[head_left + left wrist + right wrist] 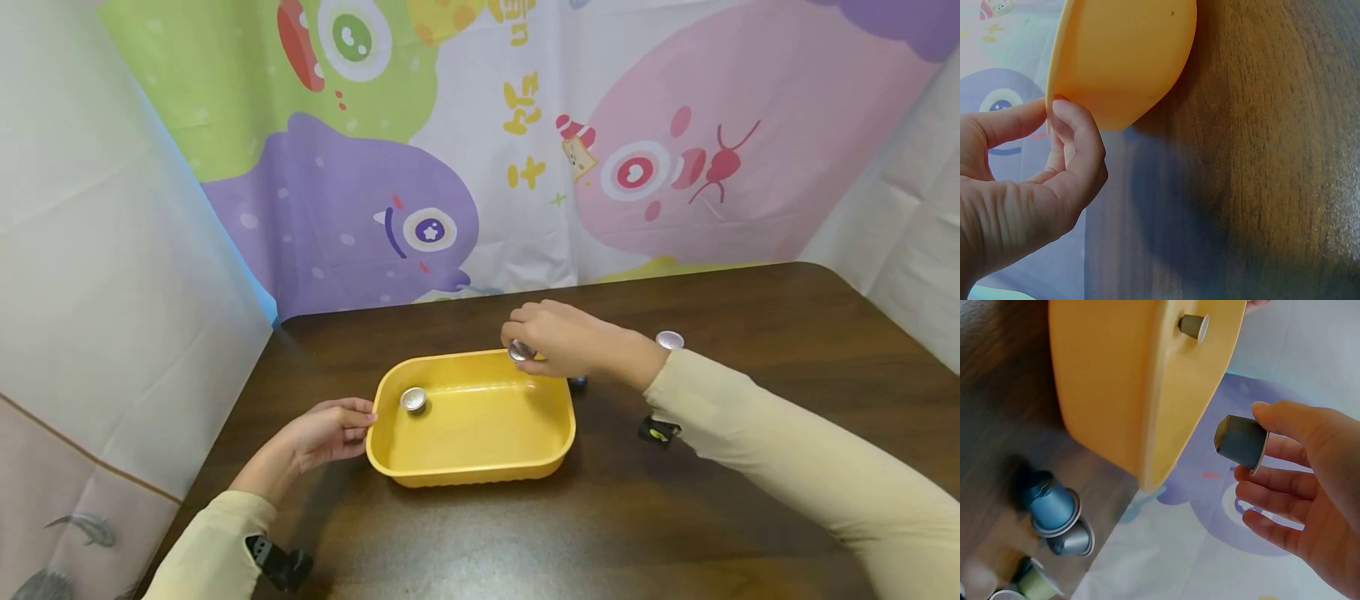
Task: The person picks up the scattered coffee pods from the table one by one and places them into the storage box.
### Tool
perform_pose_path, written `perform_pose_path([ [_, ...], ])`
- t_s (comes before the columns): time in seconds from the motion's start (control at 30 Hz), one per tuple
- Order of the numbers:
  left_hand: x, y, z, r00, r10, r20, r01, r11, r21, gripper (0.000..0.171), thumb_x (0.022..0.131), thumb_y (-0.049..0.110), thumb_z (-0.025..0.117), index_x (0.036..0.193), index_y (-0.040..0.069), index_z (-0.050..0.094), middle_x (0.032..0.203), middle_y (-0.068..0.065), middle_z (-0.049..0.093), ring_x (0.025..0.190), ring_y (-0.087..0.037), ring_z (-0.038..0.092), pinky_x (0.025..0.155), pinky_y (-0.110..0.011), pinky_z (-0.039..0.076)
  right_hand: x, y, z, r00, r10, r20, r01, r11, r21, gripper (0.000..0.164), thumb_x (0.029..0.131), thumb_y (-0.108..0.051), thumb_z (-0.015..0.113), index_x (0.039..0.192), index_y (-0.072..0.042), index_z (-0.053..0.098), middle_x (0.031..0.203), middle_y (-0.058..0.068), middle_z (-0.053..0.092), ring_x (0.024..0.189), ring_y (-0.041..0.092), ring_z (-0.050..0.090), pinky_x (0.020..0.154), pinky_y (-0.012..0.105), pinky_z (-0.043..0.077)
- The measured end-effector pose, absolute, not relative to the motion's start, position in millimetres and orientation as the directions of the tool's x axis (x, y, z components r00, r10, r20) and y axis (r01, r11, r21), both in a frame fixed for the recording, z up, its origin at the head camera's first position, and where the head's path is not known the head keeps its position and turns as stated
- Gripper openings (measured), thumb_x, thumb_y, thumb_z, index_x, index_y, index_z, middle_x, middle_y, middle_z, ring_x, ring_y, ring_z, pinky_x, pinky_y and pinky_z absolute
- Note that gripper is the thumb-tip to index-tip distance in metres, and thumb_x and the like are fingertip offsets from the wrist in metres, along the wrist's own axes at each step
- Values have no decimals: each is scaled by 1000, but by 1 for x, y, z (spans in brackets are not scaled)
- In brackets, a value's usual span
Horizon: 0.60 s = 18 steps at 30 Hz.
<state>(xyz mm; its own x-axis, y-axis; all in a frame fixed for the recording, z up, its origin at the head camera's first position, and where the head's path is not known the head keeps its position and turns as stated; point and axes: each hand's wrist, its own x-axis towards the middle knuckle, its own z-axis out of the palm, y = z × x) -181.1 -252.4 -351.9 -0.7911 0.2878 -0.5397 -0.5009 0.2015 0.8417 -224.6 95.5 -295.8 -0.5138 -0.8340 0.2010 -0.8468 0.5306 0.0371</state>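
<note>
A yellow plastic tub (pixel 480 477) stands on the brown table. My left hand (pixel 330 429) pinches the rim at its left end between thumb and fingers, as the left wrist view shows close up. Over the tub's far right rim, my right hand (pixel 566 337) holds a dark grey coffee capsule (pixel 1241 444) between thumb and fingers; the other fingers are spread loosely. One more coffee capsule (pixel 413 400) lies in the tub near the left wall, its pale lid facing up.
Right of the tub, partly behind my right arm, a blue capsule (pixel 1052 503), a grey capsule (pixel 1074 539) and a green capsule (pixel 1038 581) lie on the table. Another capsule (pixel 670 340) shows beyond my forearm. A printed cloth (pixel 525 233) hangs along the back edge.
</note>
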Motion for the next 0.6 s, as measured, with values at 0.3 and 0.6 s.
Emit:
perform_pose_path([
  [0.3,-181,-252,-351,-794,282,-539,-498,208,842,17,96,9,49,111,1,48,83,3,61,76,-9,59,74,-23,55,-230,71,-290,-495,-859,127,-866,501,13,17,86,-22,68,98,-11,63,86,1,62,80,15,57,77,33,49],
  [0.6,-180,-252,-352,-794,289,-535,-494,205,845,18,95,9,49,111,1,47,83,3,61,76,-9,59,74,-23,55,-233,48,-297,-485,-873,49,-875,484,-14,13,86,-19,66,97,-12,64,86,1,61,79,14,55,71,28,47],
])
